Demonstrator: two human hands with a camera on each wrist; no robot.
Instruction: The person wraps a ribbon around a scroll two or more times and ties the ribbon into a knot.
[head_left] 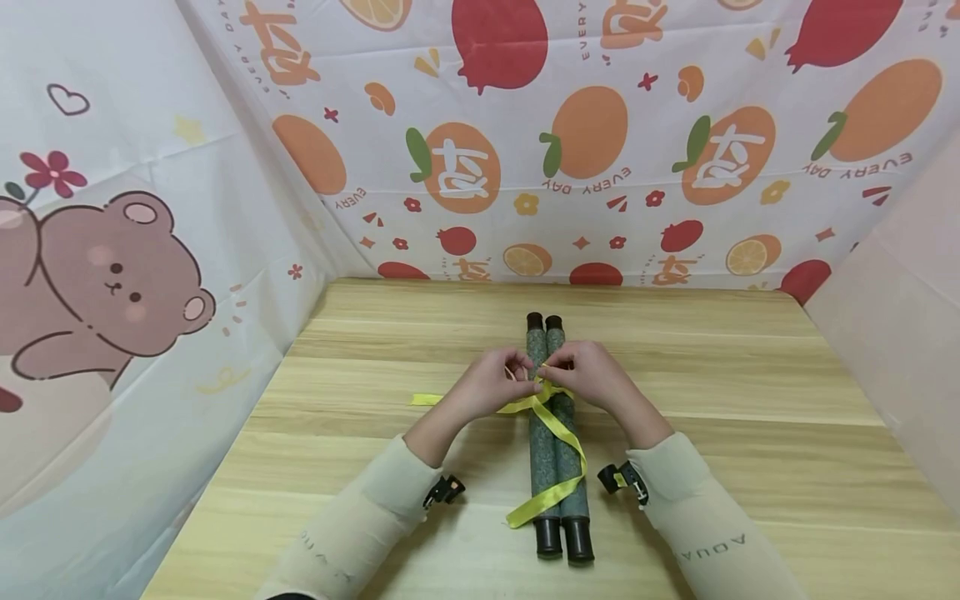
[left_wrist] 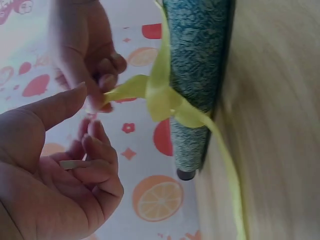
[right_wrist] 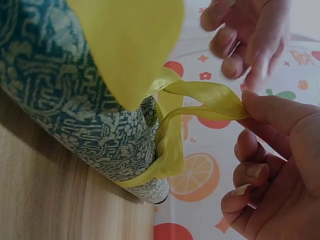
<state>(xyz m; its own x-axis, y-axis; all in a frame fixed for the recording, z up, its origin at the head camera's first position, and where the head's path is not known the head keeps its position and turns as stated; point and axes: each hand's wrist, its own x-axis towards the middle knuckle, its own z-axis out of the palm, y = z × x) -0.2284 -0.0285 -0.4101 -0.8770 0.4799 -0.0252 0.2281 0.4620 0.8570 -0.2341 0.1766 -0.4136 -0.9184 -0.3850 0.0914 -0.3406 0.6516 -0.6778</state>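
Observation:
Two slim rolls of a scroll (head_left: 543, 462), in blue-green patterned cloth with dark end knobs (head_left: 578, 540), lie side by side on the table. A yellow ribbon (left_wrist: 159, 97) goes around them and is crossed on top. My right hand (head_left: 592, 377) pinches a loop of the ribbon (right_wrist: 212, 97) between thumb and index finger, drawn up off the rolls. Close beside it, my left hand (head_left: 489, 385) has thumb and fingers apart and loosely bent, with nothing between them in the left wrist view. One ribbon tail runs left; the other trails down across the rolls.
The wooden table (head_left: 750, 433) reaches back to a fruit-printed cloth (head_left: 517, 200). A bear-printed cloth (head_left: 127, 275) hangs on the left. Small dark devices sit at both sleeve cuffs (head_left: 660, 475).

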